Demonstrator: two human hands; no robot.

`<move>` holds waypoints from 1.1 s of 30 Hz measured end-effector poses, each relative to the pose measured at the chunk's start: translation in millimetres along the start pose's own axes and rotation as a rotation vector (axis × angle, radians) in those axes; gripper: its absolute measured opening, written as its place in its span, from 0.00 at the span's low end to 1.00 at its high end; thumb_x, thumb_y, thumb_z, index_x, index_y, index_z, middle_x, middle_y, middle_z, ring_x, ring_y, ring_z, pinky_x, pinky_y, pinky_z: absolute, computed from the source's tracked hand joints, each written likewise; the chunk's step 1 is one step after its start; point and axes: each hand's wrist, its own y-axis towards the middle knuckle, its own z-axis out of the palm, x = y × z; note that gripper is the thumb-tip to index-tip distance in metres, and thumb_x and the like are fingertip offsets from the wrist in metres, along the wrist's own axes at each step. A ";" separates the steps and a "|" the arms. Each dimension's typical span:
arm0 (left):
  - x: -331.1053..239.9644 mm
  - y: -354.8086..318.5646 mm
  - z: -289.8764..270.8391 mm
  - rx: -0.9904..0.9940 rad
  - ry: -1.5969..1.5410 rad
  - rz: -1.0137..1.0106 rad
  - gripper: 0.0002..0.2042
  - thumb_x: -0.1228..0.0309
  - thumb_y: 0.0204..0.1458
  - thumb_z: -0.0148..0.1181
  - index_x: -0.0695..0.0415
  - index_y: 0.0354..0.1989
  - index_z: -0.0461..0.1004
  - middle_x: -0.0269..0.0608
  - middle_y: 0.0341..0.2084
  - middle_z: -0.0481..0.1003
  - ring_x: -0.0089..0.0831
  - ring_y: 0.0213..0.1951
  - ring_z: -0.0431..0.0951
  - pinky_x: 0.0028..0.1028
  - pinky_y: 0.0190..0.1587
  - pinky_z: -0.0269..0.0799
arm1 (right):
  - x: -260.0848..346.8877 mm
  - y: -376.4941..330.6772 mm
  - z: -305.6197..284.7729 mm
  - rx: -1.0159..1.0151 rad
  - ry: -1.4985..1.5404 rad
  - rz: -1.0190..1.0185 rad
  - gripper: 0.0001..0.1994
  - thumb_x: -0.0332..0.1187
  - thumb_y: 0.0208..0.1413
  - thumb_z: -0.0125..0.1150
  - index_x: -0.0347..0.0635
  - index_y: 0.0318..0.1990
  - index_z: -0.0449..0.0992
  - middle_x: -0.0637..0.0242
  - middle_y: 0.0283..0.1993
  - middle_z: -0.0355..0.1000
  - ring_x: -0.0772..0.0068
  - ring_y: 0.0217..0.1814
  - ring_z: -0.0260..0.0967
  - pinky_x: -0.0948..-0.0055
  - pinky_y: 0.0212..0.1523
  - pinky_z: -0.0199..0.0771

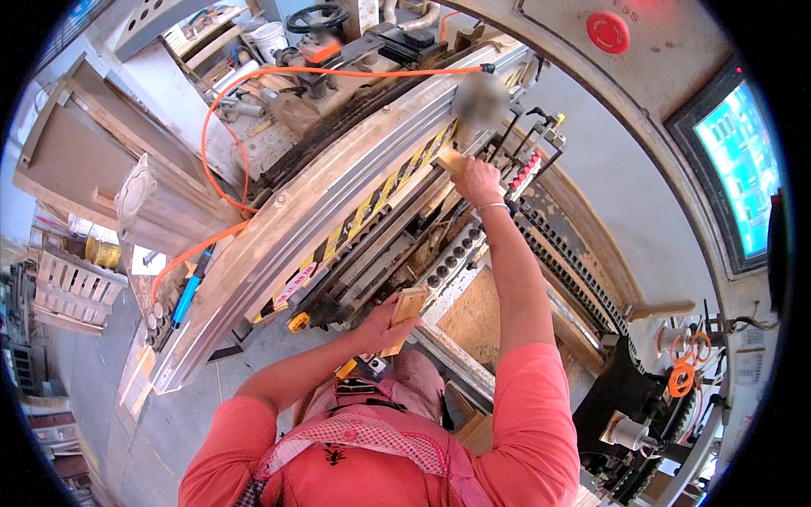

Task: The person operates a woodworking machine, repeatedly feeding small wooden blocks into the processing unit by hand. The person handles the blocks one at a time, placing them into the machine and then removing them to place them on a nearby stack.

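Observation:
My left hand (382,328) is closed around a short, flat piece of wood (409,306), held upright close to my body. Farther forward, my right arm reaches over the machine, and my right hand (479,182) grips a small wooden block (452,160). The block is beside the yellow-and-black striped strip (372,207) on the machine's long beam. Just right of that hand stands a row of red knobs (525,171). Whether the block touches the machine, I cannot tell.
A long metal beam (279,232) crosses in front of me, with an orange hose (204,144) looped over it. A blue air gun (191,289) hangs at its left end. On the right are a black chain track (583,258), a lit screen (743,160) and a red stop button (608,32).

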 end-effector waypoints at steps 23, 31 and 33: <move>-2.7 -1.7 2.8 -0.080 -0.038 -0.010 0.13 0.67 0.51 0.55 0.63 0.41 0.71 0.51 0.42 0.70 0.45 0.48 0.67 0.35 0.50 0.63 | 0.4 2.0 -5.8 0.080 -0.004 0.035 0.22 0.49 0.43 0.61 0.38 0.36 0.71 0.55 0.32 0.74 0.55 0.37 0.73 0.62 0.38 0.72; -9.4 -0.5 3.0 -0.109 -0.079 -0.047 0.15 0.66 0.52 0.54 0.66 0.42 0.70 0.52 0.44 0.69 0.44 0.49 0.67 0.33 0.51 0.62 | 6.9 -4.1 -6.7 0.083 0.016 0.012 0.23 0.49 0.42 0.62 0.39 0.37 0.72 0.57 0.33 0.75 0.57 0.38 0.74 0.63 0.37 0.73; -9.3 -0.7 3.0 -0.104 -0.054 -0.068 0.16 0.65 0.52 0.54 0.65 0.42 0.70 0.52 0.44 0.69 0.44 0.49 0.67 0.33 0.51 0.62 | 15.8 -8.2 -11.7 0.138 0.013 0.045 0.22 0.48 0.42 0.63 0.39 0.38 0.73 0.57 0.33 0.75 0.58 0.39 0.74 0.63 0.38 0.73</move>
